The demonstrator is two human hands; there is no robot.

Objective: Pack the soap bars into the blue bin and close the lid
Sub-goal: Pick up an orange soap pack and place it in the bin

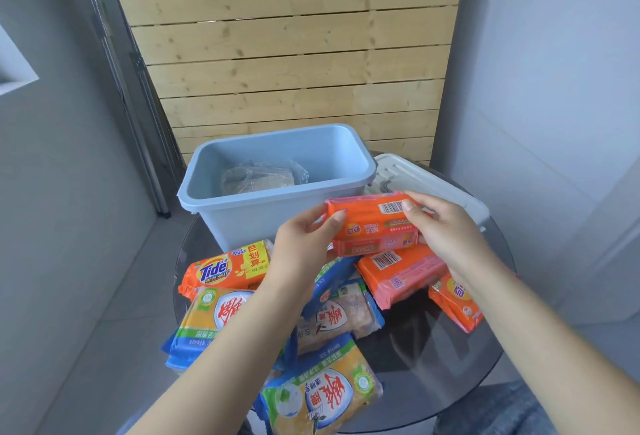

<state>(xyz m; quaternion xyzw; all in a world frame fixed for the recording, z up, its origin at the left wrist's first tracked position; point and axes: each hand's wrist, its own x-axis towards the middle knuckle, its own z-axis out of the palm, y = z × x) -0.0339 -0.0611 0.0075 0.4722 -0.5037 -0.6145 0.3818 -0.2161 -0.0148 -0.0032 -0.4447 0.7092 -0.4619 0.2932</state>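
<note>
The blue bin (263,206) stands open at the back of a round glass table (433,348), with one clear-wrapped item (258,176) lying inside. Its white lid (419,176) lies behind and to the right of it. Both hands hold an orange soap pack (372,223) in the air just in front of the bin's right corner: my left hand (304,247) grips its left end, my right hand (446,230) its right end. Several wrapped soap bars lie on the table below, among them a Tide pack (225,270), an orange-pink pack (401,275) and a yellow-blue pack (322,396).
A wooden slatted panel (294,54) rises behind the table. Grey walls close in on both sides, and a metal frame (138,116) leans at the left. Another orange pack (455,301) sits near the table's right edge. My knee in jeans (502,414) shows at bottom right.
</note>
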